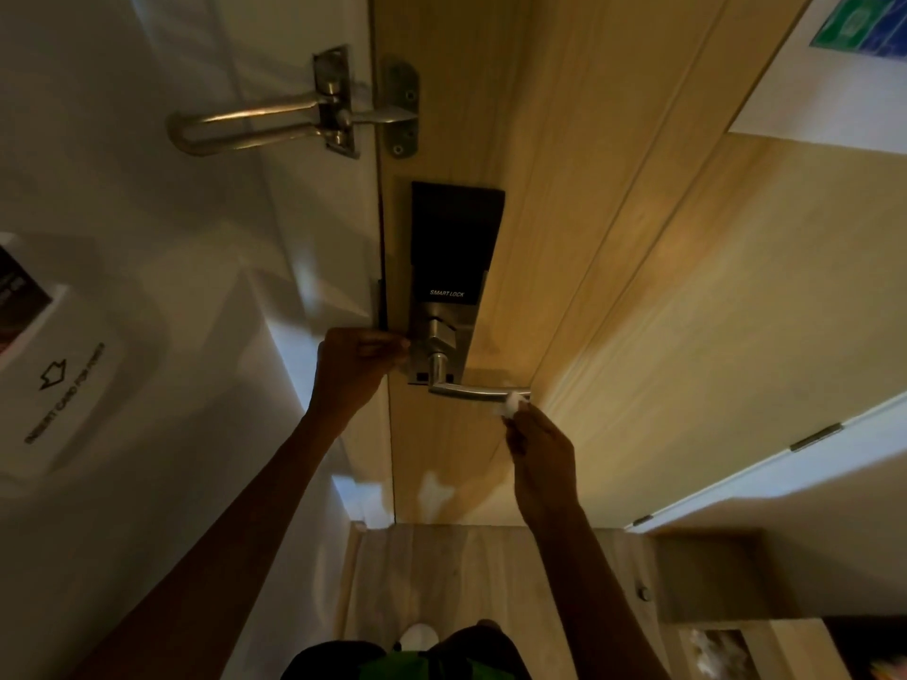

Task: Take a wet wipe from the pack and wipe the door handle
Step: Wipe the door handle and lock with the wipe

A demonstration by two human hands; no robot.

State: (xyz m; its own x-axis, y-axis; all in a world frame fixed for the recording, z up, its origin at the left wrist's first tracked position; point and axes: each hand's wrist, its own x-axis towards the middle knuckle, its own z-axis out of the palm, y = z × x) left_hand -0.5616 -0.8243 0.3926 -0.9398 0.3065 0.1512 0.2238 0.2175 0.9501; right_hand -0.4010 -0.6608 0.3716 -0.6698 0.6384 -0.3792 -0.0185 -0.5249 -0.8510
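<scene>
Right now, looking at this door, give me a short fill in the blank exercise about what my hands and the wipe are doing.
1. The white wet wipe is held in the ____ hand.
2. The wipe touches the free end of the metal door ____.
3. The left hand rests beside the lock plate, which reads SMART ____.
4. The swing bar door guard sits ____ the smart lock in the picture.

Missing words: right; handle; LOCK; above

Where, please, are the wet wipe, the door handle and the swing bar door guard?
wet wipe (514, 402): head view, on the white wad at the fingertips.
door handle (471, 392): head view, middle of the lever.
swing bar door guard (245, 126): head view, on its looped bar.
</scene>
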